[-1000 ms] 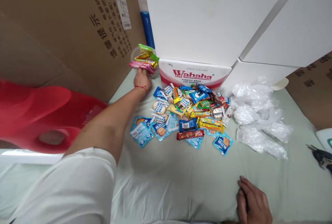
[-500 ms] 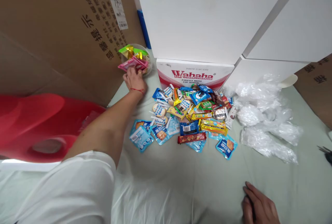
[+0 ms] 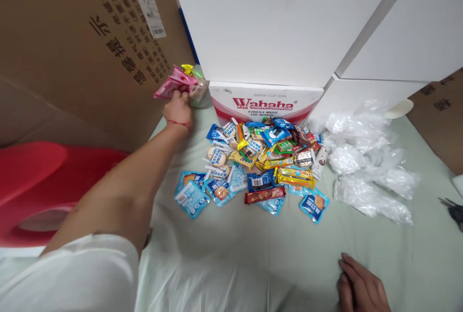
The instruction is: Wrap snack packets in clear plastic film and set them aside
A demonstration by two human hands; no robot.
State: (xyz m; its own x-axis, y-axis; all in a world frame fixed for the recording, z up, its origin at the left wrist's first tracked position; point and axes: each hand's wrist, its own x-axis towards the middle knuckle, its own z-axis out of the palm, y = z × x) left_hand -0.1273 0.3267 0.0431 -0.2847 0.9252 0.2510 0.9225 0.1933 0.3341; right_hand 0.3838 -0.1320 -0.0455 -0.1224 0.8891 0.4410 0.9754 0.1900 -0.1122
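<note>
My left hand (image 3: pixel 178 109) reaches out to the far left, its fingers closed at the lower edge of a pink snack packet (image 3: pixel 172 84); the fingertips are partly hidden. Just right of it, a clear round tub (image 3: pixel 203 102) stands against the white boxes with green and yellow wrapped snacks inside, and looks tilted. My right hand (image 3: pixel 363 285) rests on the pale green sheet at the bottom right, fingers loosely bent and a little apart, holding nothing. Between the hands and farther back lies a pile of wrapped snacks (image 3: pixel 260 145), with blue packets (image 3: pixel 191 198) along its near side.
A Wahaba-style printed water carton (image 3: pixel 265 102) and tall white boxes (image 3: pixel 260 22) stand behind the pile. Crumpled clear plastic (image 3: pixel 365 162) lies to the right. A large cardboard box (image 3: pixel 65 61) and a red plastic object (image 3: pixel 32 167) flank the left side.
My left hand has moved slightly left with the pink packet, which now sticks out farther left of the tub. The tub looks more tilted. The view has shifted a little; my right hand stays put.
</note>
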